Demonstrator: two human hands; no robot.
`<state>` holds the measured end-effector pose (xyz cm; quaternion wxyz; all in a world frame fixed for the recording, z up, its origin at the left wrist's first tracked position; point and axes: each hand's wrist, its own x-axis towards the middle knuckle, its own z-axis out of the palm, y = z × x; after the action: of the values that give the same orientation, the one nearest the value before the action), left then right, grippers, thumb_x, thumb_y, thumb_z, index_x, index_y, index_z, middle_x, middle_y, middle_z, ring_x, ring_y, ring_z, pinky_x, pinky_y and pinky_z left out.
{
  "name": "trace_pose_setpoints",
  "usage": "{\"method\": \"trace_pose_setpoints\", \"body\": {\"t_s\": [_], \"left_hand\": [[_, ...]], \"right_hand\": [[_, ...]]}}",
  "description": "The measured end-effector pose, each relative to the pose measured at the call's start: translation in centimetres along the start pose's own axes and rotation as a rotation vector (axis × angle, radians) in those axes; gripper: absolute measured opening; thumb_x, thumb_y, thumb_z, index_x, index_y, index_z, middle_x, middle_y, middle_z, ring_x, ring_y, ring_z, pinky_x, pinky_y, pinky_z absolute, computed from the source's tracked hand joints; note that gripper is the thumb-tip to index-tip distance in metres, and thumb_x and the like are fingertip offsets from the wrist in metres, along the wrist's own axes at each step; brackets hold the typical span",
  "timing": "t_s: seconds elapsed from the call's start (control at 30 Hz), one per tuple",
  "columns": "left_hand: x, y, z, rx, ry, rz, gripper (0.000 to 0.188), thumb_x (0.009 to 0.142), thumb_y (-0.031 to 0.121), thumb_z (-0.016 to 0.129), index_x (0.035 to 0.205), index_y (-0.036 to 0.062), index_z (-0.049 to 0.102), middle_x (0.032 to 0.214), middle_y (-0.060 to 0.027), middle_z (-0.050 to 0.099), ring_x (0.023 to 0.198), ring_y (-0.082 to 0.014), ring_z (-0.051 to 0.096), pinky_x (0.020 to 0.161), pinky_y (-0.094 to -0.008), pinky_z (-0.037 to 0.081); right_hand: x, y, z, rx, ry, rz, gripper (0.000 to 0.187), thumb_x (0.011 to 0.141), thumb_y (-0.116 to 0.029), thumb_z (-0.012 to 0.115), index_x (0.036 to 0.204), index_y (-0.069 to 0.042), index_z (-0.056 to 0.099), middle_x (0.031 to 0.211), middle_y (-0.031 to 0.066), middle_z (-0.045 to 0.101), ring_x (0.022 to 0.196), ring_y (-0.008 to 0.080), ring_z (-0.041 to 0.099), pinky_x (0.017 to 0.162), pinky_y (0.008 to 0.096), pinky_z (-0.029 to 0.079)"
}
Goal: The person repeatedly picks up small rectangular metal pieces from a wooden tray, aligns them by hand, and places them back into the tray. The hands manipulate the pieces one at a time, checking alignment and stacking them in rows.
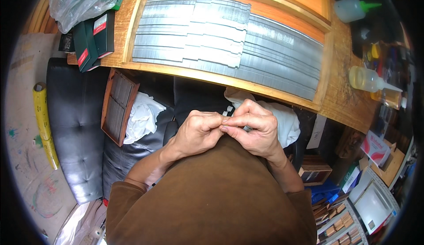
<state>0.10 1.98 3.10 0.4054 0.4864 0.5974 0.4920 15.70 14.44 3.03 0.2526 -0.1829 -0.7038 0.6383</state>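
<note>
My left hand (198,131) and my right hand (257,129) meet in front of my chest, fingertips touching. Both are closed in a pinch. Whatever they hold, if anything, is too small or hidden to name. Just beyond the fingertips shows a small black-and-white piece (228,111), and I cannot tell whether it touches them. Past the hands stands a wooden table (346,92) bearing a shallow wooden tray (212,76). Rows of thin grey metal strips (278,53) lie packed in that tray, some in a raised stack at the middle.
Left of me, a small wooden frame tray (119,108) and a white cloth (143,117) rest on a black padded seat (77,126). Dark green boxes (104,33) and a plastic bag (84,0) lie at the table's left. Squeeze bottles (365,78) stand at its right.
</note>
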Motion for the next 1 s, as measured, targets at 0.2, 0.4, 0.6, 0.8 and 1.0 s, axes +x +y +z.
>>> {"method": "trace_pose_setpoints", "body": {"t_s": [0.2, 0.4, 0.6, 0.8, 1.0], "left_hand": [[0.6, 1.4, -0.5, 0.037, -0.074, -0.071, 0.016, 0.094, 0.000, 0.075, 0.110, -0.0025, 0.077, 0.088, -0.0189, 0.077, 0.076, -0.0284, 0.077, 0.067, -0.0329, 0.059], [0.2, 0.3, 0.8, -0.513, 0.304, -0.237, 0.016, 0.104, 0.005, 0.069, 0.114, -0.0067, 0.072, 0.105, -0.0157, 0.079, 0.095, -0.0189, 0.077, 0.086, -0.0326, 0.064], [0.4, 0.3, 1.8, -0.703, 0.301, -0.263, 0.019, 0.106, 0.010, 0.068, 0.119, -0.0036, 0.070, 0.107, -0.0143, 0.078, 0.099, -0.0190, 0.076, 0.085, -0.0348, 0.066], [-1.1, 0.4, 2.5, -0.663, 0.226, -0.218, 0.070, 0.113, 0.055, 0.040, 0.123, -0.0072, 0.069, 0.114, -0.0178, 0.077, 0.104, -0.0252, 0.076, 0.095, -0.0397, 0.063], [-2.3, -0.2, 3.3, -0.587, 0.077, -0.222, 0.119, 0.094, 0.087, 0.005, 0.125, -0.0073, 0.070, 0.118, -0.0236, 0.076, 0.116, -0.0333, 0.073, 0.107, -0.0459, 0.054]], "right_hand": [[-0.7, 0.3, -0.4, -0.129, 0.046, -0.116, 0.034, 0.083, -0.011, 0.092, 0.113, -0.003, 0.078, 0.090, 0.0077, 0.070, 0.078, 0.0169, 0.066, 0.068, 0.0290, 0.054], [-2.7, -0.5, -1.2, -0.055, -0.010, 0.359, 0.039, 0.087, -0.010, 0.089, 0.109, 0.000, 0.058, 0.104, 0.0106, 0.074, 0.094, 0.0151, 0.073, 0.083, 0.0302, 0.059], [-4.8, 1.0, -0.9, 0.025, 0.011, 0.385, 0.024, 0.091, 0.004, 0.080, 0.094, 0.001, 0.057, 0.085, 0.0085, 0.071, 0.085, 0.0143, 0.075, 0.077, 0.0280, 0.061], [-6.2, 2.3, -0.6, 0.082, 0.081, 0.393, 0.022, 0.091, 0.007, 0.077, 0.091, 0.001, 0.056, 0.082, 0.0094, 0.071, 0.086, 0.0150, 0.076, 0.077, 0.0288, 0.062], [-9.3, 4.3, 0.2, 0.046, 0.173, 0.393, 0.025, 0.090, 0.008, 0.078, 0.089, -0.001, 0.054, 0.082, 0.0097, 0.072, 0.087, 0.0158, 0.077, 0.075, 0.0296, 0.061]]}}
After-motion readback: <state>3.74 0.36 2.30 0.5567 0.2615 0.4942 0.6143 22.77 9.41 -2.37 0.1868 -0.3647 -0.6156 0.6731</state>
